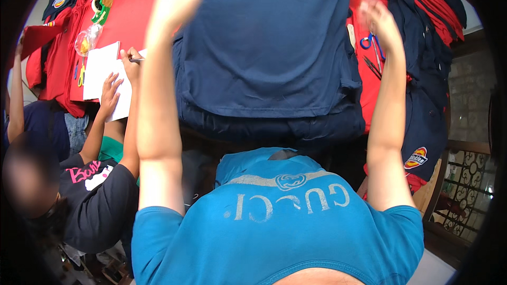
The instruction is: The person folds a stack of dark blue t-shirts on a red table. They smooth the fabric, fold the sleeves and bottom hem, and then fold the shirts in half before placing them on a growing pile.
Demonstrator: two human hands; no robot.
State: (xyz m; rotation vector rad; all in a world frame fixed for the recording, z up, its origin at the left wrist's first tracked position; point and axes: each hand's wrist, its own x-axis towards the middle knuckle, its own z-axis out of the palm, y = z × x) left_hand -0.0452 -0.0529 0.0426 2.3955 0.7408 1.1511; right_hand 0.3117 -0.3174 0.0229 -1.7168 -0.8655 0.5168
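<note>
A navy shirt (264,47) lies spread flat on top of a stack of dark blue garments in front of me. My left hand (179,0) is raised at its left side, thumb stretched out, holding nothing I can see; the fingertips run out of the top of the picture. At the shirt's right side, my right hand (379,21) hovers slightly blurred, its fingers loosely bent and seemingly holding nothing. Close below that hand are blue-handled scissors (365,41). Dark pointed snips (373,67) rest on the red cloth beside the stack.
On the left, a co-worker's hand (131,63) writes with a pen on white paper (101,68). Beyond are a green tape dispenser (100,11) and yellow-handled scissors (81,76). Red garments (422,5) and navy garments (422,100) are piled on the right. Another person's arm shows far left.
</note>
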